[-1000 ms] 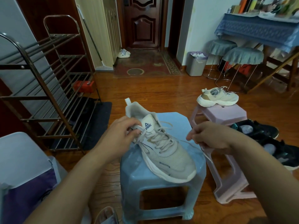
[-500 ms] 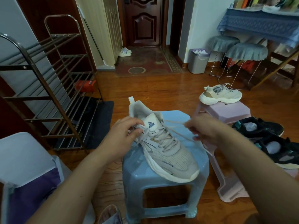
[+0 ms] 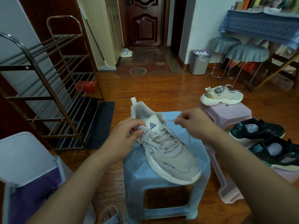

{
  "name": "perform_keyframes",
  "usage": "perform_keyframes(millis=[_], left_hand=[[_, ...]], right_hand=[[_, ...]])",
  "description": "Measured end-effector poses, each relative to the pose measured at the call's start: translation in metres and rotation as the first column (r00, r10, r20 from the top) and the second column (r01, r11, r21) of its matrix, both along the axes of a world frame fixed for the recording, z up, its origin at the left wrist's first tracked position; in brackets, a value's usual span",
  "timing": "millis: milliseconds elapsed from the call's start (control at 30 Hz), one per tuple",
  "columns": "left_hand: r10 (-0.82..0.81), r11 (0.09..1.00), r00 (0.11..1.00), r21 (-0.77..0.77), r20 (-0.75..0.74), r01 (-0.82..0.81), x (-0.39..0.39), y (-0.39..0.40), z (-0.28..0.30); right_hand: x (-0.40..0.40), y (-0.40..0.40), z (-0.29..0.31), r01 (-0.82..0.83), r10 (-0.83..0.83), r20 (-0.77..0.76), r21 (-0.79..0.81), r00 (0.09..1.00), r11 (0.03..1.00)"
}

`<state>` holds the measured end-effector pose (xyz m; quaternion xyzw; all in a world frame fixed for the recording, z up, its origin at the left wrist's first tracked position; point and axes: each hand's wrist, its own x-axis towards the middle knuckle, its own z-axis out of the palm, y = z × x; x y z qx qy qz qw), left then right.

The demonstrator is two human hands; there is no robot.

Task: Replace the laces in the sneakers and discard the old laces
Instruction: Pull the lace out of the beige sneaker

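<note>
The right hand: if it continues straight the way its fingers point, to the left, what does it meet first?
Probably the sneaker's tongue. The right hand pinches a lace end pointing toward it, though depth is unclear.

Our right hand has drawn back toward the sneaker, the pinched lace now shorter between them.

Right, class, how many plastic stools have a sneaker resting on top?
2. The blue stool in front holds the white sneaker; the pink stool to its right holds the beige sneaker.
</note>
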<state>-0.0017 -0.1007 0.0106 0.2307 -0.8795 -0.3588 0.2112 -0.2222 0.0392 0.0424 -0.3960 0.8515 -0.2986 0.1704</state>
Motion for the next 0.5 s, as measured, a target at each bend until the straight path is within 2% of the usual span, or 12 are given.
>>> perform_keyframes(millis=[67,133,200,233,267,300,333,367,400,467,500], left_hand=[[0.005,1.0,1.0,0.012,0.002,-0.005,0.002,-0.001,0.0],[0.005,1.0,1.0,0.015,0.002,-0.005,0.002,-0.001,-0.001],[-0.004,1.0,1.0,0.002,0.004,0.004,0.0,0.0,-0.001],[-0.005,1.0,1.0,-0.002,0.004,0.005,-0.001,0.0,-0.001],[-0.003,1.0,1.0,-0.001,0.004,0.003,-0.002,0.0,-0.001],[-0.001,1.0,1.0,0.004,0.005,0.001,-0.003,0.001,0.0],[0.001,1.0,1.0,0.008,0.006,-0.001,-0.004,0.001,0.0],[0.004,1.0,1.0,0.009,0.007,-0.004,-0.004,0.002,0.0],[0.006,1.0,1.0,0.01,0.008,-0.006,-0.004,0.002,0.0],[0.009,1.0,1.0,0.019,0.01,-0.009,-0.004,0.002,0.001],[0.01,1.0,1.0,0.027,0.008,-0.01,-0.004,0.002,0.001]], right_hand=[[-0.029,0.02,-0.007,0.104,-0.112,0.011,0.276,0.994,0.956],[-0.041,0.042,-0.015,0.065,-0.14,0.077,0.605,0.987,0.794],[-0.042,0.047,-0.019,-0.014,-0.021,0.037,0.751,0.999,0.66],[-0.041,0.043,-0.019,0.009,0.05,-0.058,0.737,0.997,0.676],[-0.037,0.035,-0.017,0.051,0.069,-0.163,0.633,0.984,0.772],[-0.031,0.026,-0.013,0.04,0.023,-0.143,0.424,0.989,0.905],[-0.022,0.018,-0.009,-0.015,0.02,-0.022,0.188,1.0,0.982],[-0.008,0.011,-0.005,-0.083,0.083,0.118,-0.006,0.99,0.997],[0.006,0.006,-0.003,-0.133,0.157,0.199,-0.13,0.967,0.983],[0.025,-0.003,-0.006,-0.184,0.206,0.101,-0.196,0.973,0.963],[0.026,-0.006,-0.01,-0.161,0.169,0.02,-0.2,0.985,0.966]])
